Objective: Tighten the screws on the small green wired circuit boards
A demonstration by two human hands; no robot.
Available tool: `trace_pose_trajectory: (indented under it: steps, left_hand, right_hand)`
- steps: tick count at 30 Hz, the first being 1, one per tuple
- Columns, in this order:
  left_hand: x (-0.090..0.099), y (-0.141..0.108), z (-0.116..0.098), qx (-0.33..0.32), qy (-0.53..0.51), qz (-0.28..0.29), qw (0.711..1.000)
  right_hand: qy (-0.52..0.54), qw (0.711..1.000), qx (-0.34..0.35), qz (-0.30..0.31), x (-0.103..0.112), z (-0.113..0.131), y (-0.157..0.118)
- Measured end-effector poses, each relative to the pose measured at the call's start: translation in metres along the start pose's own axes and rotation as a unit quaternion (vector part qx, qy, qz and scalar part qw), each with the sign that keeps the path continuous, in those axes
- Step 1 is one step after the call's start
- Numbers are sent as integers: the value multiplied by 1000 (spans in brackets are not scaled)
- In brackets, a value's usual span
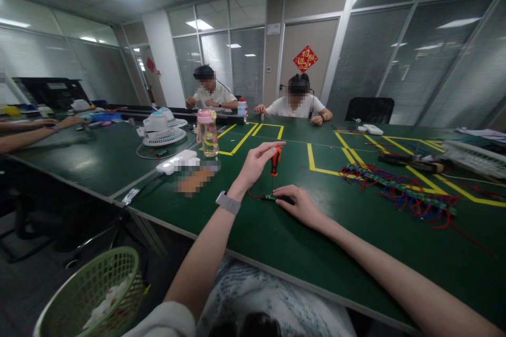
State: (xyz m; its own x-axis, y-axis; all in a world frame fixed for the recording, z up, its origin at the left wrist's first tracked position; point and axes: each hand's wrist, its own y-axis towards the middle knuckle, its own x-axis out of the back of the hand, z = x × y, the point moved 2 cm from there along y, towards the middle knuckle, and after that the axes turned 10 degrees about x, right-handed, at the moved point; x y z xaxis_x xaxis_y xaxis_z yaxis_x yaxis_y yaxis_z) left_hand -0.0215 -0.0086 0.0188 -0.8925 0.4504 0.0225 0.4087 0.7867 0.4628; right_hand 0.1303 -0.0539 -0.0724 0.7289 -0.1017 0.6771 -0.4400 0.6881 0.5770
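An orange-and-black screwdriver [275,162] stands upright on the green table, its tip down on a small green circuit board [269,197]. My left hand [256,164] has its fingers at the top of the handle, holding it from the left and above. The board lies between the thumb and index finger of my right hand [301,206], which rests low on the table by the shaft. From the board's left end runs a thin red wire [255,196]. The exact finger contact on the board is too small to make out.
A row of green boards with red and blue wires [399,189] lies to the right. At left are a pink-lidded bottle [209,137], a white power strip [178,162] and white fans [164,129]. Two people sit opposite. A green basket [130,260] stands below the table edge.
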Motion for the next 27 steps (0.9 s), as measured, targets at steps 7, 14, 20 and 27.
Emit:
trace_pose_trajectory:
  steps: [7, 14, 20, 27]
  left_hand:
    - [0, -1, 2, 20, -20, -5, 1000]
    - [1, 0, 1, -3, 0, -26, 1000]
    - [0, 1, 4, 34, -76, -2, 996]
    - [4, 0, 0, -33, 68, -100, 992]
  right_hand:
    - [3, 1000, -4, 6, 2, 4, 1]
    - [6, 1000, -5, 3, 2, 3, 1]
    - [4, 1000, -2, 2, 2, 3, 0]
    - [6, 1000, -3, 3, 2, 4, 0]
